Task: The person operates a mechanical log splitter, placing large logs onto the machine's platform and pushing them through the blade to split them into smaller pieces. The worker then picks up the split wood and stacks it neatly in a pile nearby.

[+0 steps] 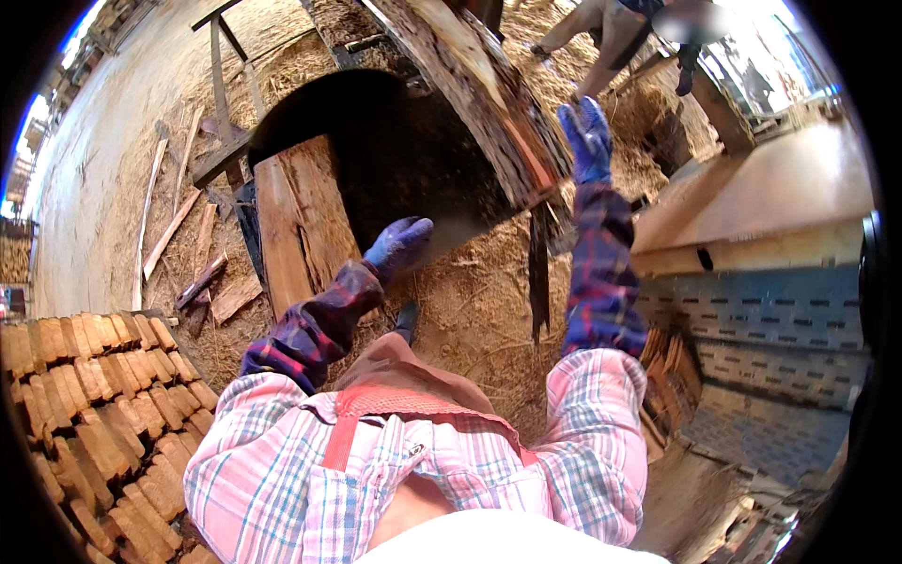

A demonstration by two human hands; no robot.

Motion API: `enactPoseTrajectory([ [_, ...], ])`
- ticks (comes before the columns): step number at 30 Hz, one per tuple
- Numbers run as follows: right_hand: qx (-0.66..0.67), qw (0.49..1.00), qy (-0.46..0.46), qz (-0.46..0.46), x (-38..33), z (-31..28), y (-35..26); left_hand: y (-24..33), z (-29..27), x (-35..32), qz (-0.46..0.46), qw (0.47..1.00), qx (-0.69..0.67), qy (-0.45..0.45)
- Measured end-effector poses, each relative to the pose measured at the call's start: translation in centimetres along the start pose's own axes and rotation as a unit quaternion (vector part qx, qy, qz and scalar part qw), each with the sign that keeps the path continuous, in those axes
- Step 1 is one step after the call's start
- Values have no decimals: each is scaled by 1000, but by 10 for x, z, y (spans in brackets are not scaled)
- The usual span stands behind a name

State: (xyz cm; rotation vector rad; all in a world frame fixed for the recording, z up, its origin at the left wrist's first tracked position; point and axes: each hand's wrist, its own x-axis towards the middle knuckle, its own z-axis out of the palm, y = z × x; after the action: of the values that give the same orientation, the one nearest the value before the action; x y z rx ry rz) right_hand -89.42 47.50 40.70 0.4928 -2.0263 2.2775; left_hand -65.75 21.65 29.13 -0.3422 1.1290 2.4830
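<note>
My right hand [588, 141], in a blue-purple work glove, reaches forward with its fingers stretched out. It is just right of the near end of a long bark-edged wood slab [470, 80]; I cannot tell if they touch. My left hand [398, 246], gloved alike, has its fingers extended to the right and grips nothing visible. Left of it, a thick cracked wooden plank [299, 211] lies at the left edge of a large dark rounded shape [413, 160]. The slab overlaps this shape's far right side.
Stacked short wood pieces [113, 404] fill the near left. Loose wood strips [171, 233] lie on sawdust beyond them. On the right stands a wide panel-topped structure [761, 197] with a blue slotted side. Another person [611, 38] is at the far right.
</note>
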Motion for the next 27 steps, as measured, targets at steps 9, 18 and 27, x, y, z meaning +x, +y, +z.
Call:
enactPoseTrajectory([
  [9, -408, 856, -138, 287, 121, 0, 114, 45, 17, 146, 85, 972, 110, 187],
  [18, -347, 901, -117, 232, 55, 92, 100, 67, 19, 96, 173, 974, -65, 134],
  [27, -358, 901, -126, 211, 37, 115, 158, 76, -15, 38, 173, 970, -61, 161],
])
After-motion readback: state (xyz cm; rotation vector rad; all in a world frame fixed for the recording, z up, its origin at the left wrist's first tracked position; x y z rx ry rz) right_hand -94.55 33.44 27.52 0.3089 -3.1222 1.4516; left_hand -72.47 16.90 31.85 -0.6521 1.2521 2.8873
